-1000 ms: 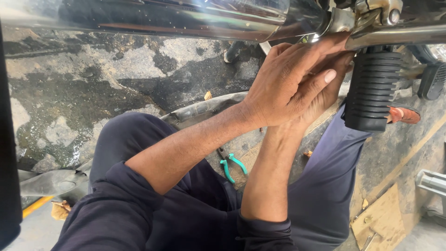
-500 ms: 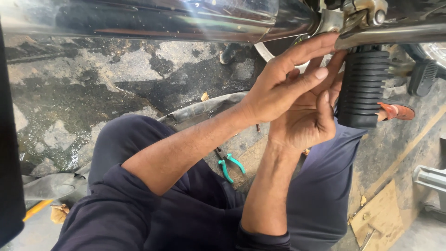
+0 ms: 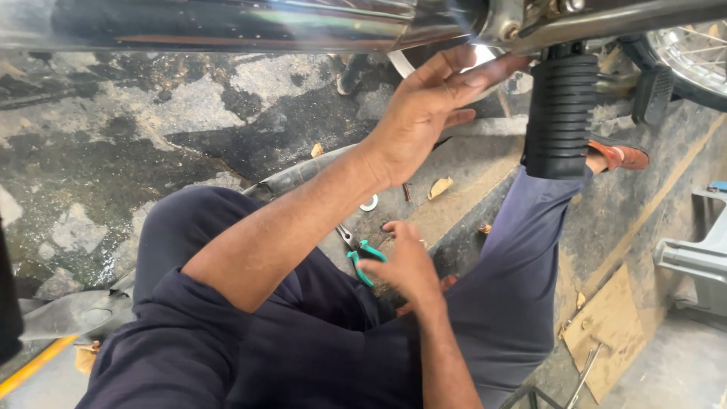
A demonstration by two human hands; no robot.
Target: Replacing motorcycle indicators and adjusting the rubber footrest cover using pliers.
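My left hand (image 3: 424, 113) reaches up, its fingers spread against the metal bracket (image 3: 503, 26) at the end of the chrome exhaust pipe (image 3: 227, 23), just left of the black ribbed rubber footpeg (image 3: 560, 113). It holds nothing I can see. My right hand (image 3: 405, 265) is low over my lap. Its fingertips touch the green handles of the pliers (image 3: 362, 256) lying on the concrete floor, and its fingers are still apart.
A small washer (image 3: 369, 203) and a rusty bolt (image 3: 407, 192) lie on the stained floor with dry leaves. An orange shoe (image 3: 617, 155), a spoked wheel (image 3: 693, 38), a cardboard sheet (image 3: 606, 326) and a grey plastic part (image 3: 697, 261) are to the right.
My right hand has left the bracket beside the footpeg and dropped down to the green-handled pliers. My left hand stays up at the bracket. The view has shifted left.
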